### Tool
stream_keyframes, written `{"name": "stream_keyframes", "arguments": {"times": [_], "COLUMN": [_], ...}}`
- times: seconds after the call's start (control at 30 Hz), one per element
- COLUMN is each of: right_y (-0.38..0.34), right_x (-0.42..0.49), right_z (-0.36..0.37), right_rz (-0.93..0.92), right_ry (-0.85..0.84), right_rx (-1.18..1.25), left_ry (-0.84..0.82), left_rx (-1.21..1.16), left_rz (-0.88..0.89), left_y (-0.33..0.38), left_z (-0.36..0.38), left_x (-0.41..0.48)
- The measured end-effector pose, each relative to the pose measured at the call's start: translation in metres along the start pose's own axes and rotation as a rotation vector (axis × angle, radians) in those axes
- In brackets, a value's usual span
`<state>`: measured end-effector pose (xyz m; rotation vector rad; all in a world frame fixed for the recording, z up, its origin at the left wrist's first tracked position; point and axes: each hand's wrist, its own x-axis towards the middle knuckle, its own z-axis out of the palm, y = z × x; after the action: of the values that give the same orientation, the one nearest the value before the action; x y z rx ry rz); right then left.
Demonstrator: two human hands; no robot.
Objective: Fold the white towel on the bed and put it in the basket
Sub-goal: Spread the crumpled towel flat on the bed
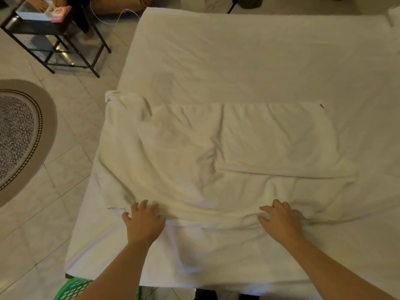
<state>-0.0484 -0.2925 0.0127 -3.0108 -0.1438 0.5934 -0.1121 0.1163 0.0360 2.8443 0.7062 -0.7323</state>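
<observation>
The white towel [216, 152] lies spread and wrinkled across the near part of the white bed [249, 57], one layer partly folded over another. My left hand [144, 220] rests on the towel's near edge at the left, fingers curled into the cloth. At the right of that same edge my right hand [280, 220] pinches the cloth. A green plastic basket [72, 289] peeks in at the bottom left, on the floor beside the bed, partly hidden by my left forearm.
A black metal-framed table [54, 40] stands at the top left on the tiled floor, with a person seated behind it. A round patterned rug [19, 135] lies at the left. A folded white cloth [392, 16] sits at the bed's far right corner.
</observation>
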Motion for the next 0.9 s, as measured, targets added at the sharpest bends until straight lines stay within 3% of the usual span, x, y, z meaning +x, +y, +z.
{"name": "stream_keyframes", "arguments": {"times": [0.13,0.5,0.9], "right_y": [-0.012,-0.007,0.109], "right_x": [-0.002,-0.009,0.011], "right_z": [-0.018,-0.077,-0.083], "right_rz": [0.009,0.069,0.172], "right_ry": [-0.039,-0.038,-0.062], "right_rx": [-0.1,0.011,0.156], "left_ry": [-0.029,-0.027,-0.055], "left_rx": [0.015,0.029,-0.008], "left_rz": [0.038,0.227,0.494], "left_y": [0.012,0.074,0.282], "left_z": [-0.015,-0.056,-0.066], "left_x": [0.0,0.003,0.033]}}
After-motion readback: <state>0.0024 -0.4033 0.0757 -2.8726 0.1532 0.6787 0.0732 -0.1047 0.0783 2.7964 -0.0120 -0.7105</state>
